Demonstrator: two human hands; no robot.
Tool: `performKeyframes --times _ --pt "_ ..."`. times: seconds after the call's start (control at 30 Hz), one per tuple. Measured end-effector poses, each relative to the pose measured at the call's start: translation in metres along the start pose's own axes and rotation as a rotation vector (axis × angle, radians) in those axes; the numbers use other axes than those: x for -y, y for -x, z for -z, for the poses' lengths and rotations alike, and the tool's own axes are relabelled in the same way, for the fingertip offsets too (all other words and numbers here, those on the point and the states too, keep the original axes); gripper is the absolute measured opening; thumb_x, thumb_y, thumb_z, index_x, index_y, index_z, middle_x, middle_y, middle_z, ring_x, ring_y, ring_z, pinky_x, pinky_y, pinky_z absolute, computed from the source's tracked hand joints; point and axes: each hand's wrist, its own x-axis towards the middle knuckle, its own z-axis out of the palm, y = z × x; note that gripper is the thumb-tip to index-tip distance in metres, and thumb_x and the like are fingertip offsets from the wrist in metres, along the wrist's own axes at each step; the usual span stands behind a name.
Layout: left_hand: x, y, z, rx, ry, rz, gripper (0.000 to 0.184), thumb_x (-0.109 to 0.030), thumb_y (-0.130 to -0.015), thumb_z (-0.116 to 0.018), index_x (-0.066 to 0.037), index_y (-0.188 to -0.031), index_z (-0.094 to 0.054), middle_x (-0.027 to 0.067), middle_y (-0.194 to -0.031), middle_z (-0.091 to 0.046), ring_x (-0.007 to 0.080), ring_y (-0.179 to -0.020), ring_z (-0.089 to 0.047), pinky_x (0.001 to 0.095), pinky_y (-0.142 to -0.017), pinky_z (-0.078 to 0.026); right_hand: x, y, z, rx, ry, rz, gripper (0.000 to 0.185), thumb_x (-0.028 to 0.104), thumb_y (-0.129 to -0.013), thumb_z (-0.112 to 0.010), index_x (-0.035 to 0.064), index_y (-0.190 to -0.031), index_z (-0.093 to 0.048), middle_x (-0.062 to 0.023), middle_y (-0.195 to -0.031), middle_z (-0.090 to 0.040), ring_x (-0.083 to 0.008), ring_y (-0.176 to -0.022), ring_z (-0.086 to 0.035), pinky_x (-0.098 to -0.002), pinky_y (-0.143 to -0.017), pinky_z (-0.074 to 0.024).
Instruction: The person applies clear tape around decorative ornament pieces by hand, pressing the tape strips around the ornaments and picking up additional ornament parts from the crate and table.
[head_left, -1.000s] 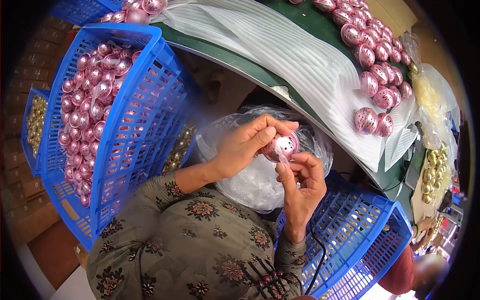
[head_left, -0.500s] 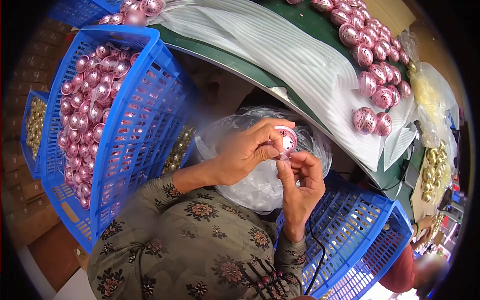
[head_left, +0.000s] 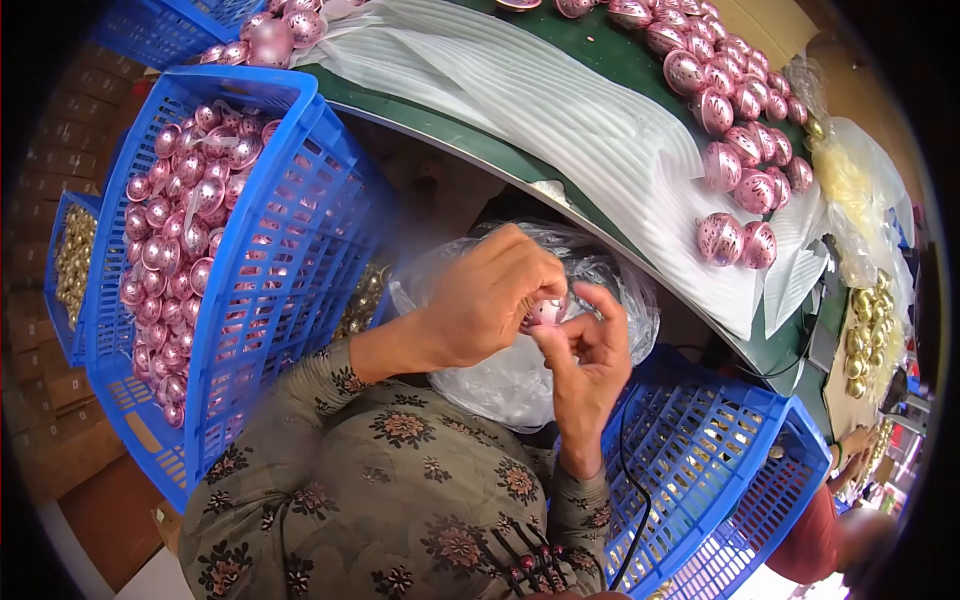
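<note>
A pink patterned ball point(head_left: 546, 312) is mostly hidden between my two hands, above the clear plastic bag point(head_left: 500, 385) at my lap. My left hand point(head_left: 490, 295) curls around the ball from the left, back of the hand toward the camera. On the ball's right side, my right hand point(head_left: 588, 345) has its thumb and forefinger at the ball, the other fingers bent. To the left, a blue basket point(head_left: 265, 250) holds many pink balls point(head_left: 165, 255).
White foam sheeting point(head_left: 560, 120) covers part of the green table point(head_left: 590, 50), with pink balls point(head_left: 722, 238) on it. Blue baskets point(head_left: 690, 470) stand at the lower right, gold balls point(head_left: 862, 340) beyond. A co-worker's red sleeve point(head_left: 808, 540) shows at the right edge.
My left hand has turned over the ball, which is now mostly covered and lies slightly further left. My right hand has shifted left with it. The view has tilted slightly.
</note>
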Motion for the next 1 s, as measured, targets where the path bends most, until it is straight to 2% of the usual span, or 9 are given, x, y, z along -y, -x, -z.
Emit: performKeyframes --times 0.1,0.2,0.3,0.43,0.57,0.67,0.8,0.9,1.0 --pt "-0.004 0.006 0.004 -0.001 -0.010 0.202 0.007 -0.008 -0.087 -0.061 -0.003 -0.085 -0.058 0.0081 -0.079 -0.061 0.0203 -0.072 -0.057 0.0296 -0.063 -0.046 -0.008 -0.007 -0.007 0.036 0.230 0.055 0.042 0.002 -0.076 -0.073 0.0040 -0.116 -0.059 0.0014 -0.067 -0.055 -0.0022 -0.056 -0.041 -0.0185 -0.050 -0.0362" --pt "-0.007 0.009 0.001 0.061 0.279 0.580 0.008 -0.009 -0.090 -0.058 -0.002 -0.088 -0.055 0.0066 -0.080 -0.060 0.0137 -0.074 -0.057 0.0264 -0.067 -0.048 -0.025 -0.015 0.004 0.175 0.346 0.095 0.042 0.001 -0.075 -0.073 0.0042 -0.114 -0.061 0.0010 -0.067 -0.054 -0.0029 -0.055 -0.041 -0.0194 -0.050 -0.0371" --pt "0.015 0.011 -0.006 -0.096 0.761 0.714 0.010 -0.011 -0.093 -0.055 -0.002 -0.094 -0.051 0.0056 -0.082 -0.060 0.0092 -0.076 -0.056 0.0247 -0.071 -0.048 -0.030 -0.010 0.007 0.147 0.289 0.079 0.032 0.000 -0.075 -0.072 0.0017 -0.106 -0.062 -0.0005 -0.072 -0.059 -0.0027 -0.061 -0.047 -0.0196 -0.054 -0.0388" --pt "0.023 0.001 0.007 -0.138 0.829 0.661 0.015 -0.018 -0.095 -0.055 -0.005 -0.097 -0.049 0.0058 -0.082 -0.060 0.0107 -0.076 -0.057 0.0244 -0.071 -0.047 -0.014 -0.003 0.014 0.071 -0.012 -0.134 0.023 0.000 -0.078 -0.071 0.0001 -0.099 -0.061 -0.0012 -0.078 -0.063 -0.0023 -0.069 -0.053 -0.0184 -0.057 -0.0390" --pt "0.023 -0.011 0.017 -0.180 0.859 0.647 0.017 -0.021 -0.095 -0.056 -0.005 -0.099 -0.049 0.0055 -0.081 -0.060 0.0114 -0.076 -0.059 0.0249 -0.070 -0.049 -0.001 0.010 0.028 0.077 0.051 -0.143 0.019 -0.003 -0.079 -0.069 -0.0009 -0.097 -0.063 -0.0019 -0.081 -0.064 -0.0033 -0.071 -0.055 -0.0159 -0.058 -0.0385" --pt "0.021 -0.014 0.020 -0.194 0.817 0.630 0.016 -0.018 -0.094 -0.055 -0.004 -0.098 -0.049 0.0056 -0.082 -0.060 0.0116 -0.075 -0.059 0.0259 -0.071 -0.049 0.009 0.015 0.040 0.222 -0.044 -0.160 0.016 -0.005 -0.080 -0.067 -0.0015 -0.095 -0.065 -0.0041 -0.082 -0.066 -0.0040 -0.068 -0.054 -0.0165 -0.057 -0.0395" --pt "0.021 -0.004 0.010 -0.208 0.852 0.585 0.013 -0.011 -0.092 -0.058 -0.002 -0.099 -0.050 0.0066 -0.085 -0.060 0.0134 -0.079 -0.059 0.0276 -0.075 -0.049 0.011 0.008 0.042 0.366 -0.242 -0.320 0.017 -0.005 -0.081 -0.064 -0.0027 -0.098 -0.067 -0.0096 -0.091 -0.069 -0.0049 -0.065 -0.055 -0.0179 -0.056 -0.0425" --pt "0.023 0.003 0.006 -0.194 0.985 0.670 0.016 -0.009 -0.091 -0.059 -0.002 -0.103 -0.050 0.0070 -0.086 -0.059 0.0139 -0.081 -0.059 0.0280 -0.077 -0.048 0.012 0.007 0.034 0.393 -0.180 -0.221 0.017 -0.005 -0.082 -0.061 -0.0027 -0.098 -0.068 -0.0105 -0.092 -0.069 -0.0051 -0.065 -0.055 -0.0174 -0.056 -0.0434" --pt "0.026 0.010 0.003 -0.163 1.013 0.683 0.019 -0.009 -0.091 -0.058 -0.002 -0.107 -0.051 0.0071 -0.089 -0.059 0.0144 -0.083 -0.058 0.0287 -0.078 -0.048 0.013 0.007 0.026 0.308 -0.138 -0.170 0.017 -0.006 -0.083 -0.059 -0.0031 -0.097 -0.068 -0.0126 -0.092 -0.069 -0.0056 -0.065 -0.056 -0.0175 -0.056 -0.0447"
